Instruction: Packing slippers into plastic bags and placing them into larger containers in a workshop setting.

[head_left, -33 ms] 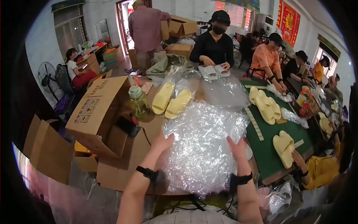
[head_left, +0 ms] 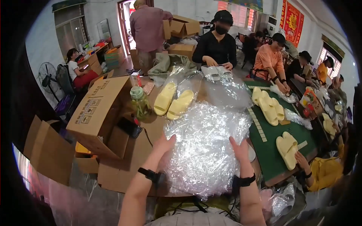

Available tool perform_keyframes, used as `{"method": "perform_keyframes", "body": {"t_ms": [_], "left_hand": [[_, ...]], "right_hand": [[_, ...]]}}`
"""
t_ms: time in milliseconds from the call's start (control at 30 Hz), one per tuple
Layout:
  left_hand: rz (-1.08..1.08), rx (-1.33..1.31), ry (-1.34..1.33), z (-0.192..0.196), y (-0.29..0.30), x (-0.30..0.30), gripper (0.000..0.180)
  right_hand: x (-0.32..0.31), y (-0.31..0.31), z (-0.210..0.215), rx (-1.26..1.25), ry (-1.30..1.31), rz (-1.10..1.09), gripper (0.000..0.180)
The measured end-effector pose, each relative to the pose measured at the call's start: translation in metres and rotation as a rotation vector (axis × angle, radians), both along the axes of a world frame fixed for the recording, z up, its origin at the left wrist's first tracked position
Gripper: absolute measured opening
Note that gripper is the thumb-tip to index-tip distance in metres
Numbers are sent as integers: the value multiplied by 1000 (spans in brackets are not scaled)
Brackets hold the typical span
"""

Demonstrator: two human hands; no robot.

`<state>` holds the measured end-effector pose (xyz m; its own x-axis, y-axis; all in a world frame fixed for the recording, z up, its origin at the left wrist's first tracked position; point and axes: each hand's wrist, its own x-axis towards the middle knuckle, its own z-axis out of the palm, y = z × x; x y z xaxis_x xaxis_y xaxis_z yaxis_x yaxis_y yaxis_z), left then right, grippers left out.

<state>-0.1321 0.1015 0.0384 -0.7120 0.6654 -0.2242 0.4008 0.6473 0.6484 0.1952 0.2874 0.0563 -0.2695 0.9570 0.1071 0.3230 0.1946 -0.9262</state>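
A thick stack of clear plastic bags lies on the table right before me, glossy and crinkled. My left hand holds its left edge, thumb pointing inward and the other fingers mostly hidden by the plastic. At the opposite edge my right hand grips the stack in the same way, thumb up. Beyond the stack lie two pale yellow slippers, a left slipper and a right slipper, close to clear film. Both of my wrists wear black bands.
Left of the stack are an open cardboard box, a green-lidded bottle and a black phone-like device with a cable. On the right, a green mat carries more yellow slippers. Across the table, a person handles white slippers.
The person across the table has shifted their hand and the white slippers slightly. My hands and the stack look the same.
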Motion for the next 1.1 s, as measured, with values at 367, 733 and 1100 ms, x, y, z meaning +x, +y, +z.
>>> {"method": "perform_keyframes", "body": {"t_ms": [367, 733, 1100], "left_hand": [[6, -38, -119, 73, -32, 27, 80], [-113, 119, -637, 38, -164, 6, 61], [-101, 437, -334, 6, -111, 29, 96]], "right_hand": [[-22, 24, 6, -23, -51, 89, 81], [-35, 20, 55, -489, 167, 611, 59], [-77, 68, -21, 45, -252, 506, 71]]}}
